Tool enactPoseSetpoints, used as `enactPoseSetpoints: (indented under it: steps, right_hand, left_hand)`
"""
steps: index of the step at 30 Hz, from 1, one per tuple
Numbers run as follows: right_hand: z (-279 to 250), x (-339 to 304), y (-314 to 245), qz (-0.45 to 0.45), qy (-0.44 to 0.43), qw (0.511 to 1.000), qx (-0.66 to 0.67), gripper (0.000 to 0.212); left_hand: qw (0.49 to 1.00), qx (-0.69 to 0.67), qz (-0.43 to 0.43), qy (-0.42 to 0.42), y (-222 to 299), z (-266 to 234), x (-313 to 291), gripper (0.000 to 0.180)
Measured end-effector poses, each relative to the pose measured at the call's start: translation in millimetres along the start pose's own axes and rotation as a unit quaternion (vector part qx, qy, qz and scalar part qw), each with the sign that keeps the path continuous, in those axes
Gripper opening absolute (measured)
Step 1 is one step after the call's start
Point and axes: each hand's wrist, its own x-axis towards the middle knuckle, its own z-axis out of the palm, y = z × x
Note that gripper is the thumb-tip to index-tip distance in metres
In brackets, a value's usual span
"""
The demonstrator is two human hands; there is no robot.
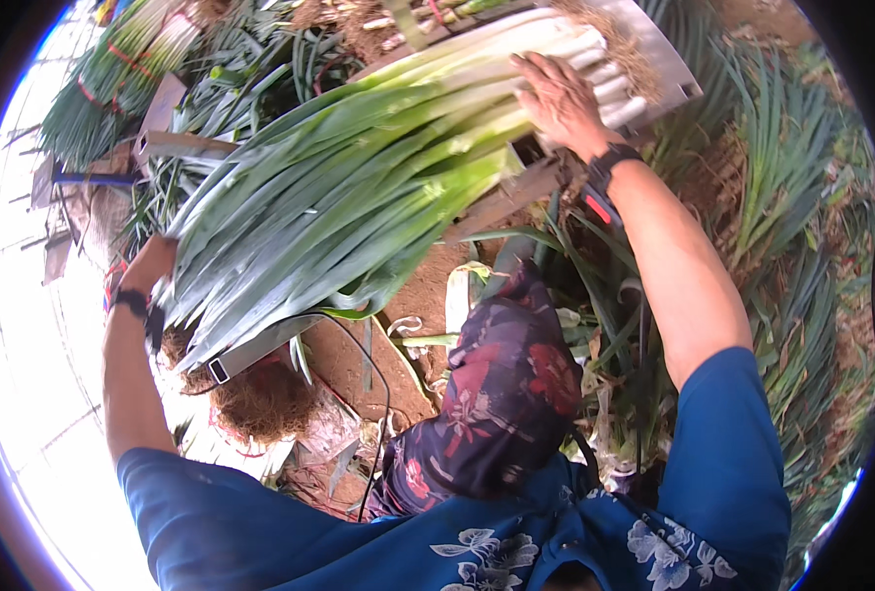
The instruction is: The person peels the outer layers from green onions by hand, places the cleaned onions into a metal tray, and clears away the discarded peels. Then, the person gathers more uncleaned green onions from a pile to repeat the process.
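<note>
A wide layer of leeks [359, 167] lies slantwise before me, with green leaves toward the lower left and white shanks and roots toward the upper right. My right hand [562, 106] rests on the white shanks, its fingers stretched out and open. At the leaf tips on the left is my left hand [150, 264]. The leaves hide its fingers, so I cannot tell whether they grip. Beneath the leeks runs a metal frame [516, 197], with a pale flat plate [676, 74] under the root end.
A tied leek bundle [127, 74] stands at the far left, near a blue bar [93, 178]. Brown roots [260, 399] lie below the frame. A black cable [386, 394] hangs beside my leg [497, 394]. More leafy plants [768, 167] cover the ground on the right.
</note>
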Motion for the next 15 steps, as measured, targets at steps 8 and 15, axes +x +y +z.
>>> enactPoseSetpoints:
  steps: [8, 15]
  right_hand:
    - [-75, -38, 54, -0.024, 0.177, 0.933, 0.313, 0.030]
    - [-176, -353, 61, 0.462, 0.366, 0.673, 0.448, 0.030]
  left_hand:
    - [0.364, -0.717, -0.589, 0.082, -40, 116, -150, 0.042]
    - [0.541, -0.686, -0.253, 0.415, -85, -347, 17, 0.045]
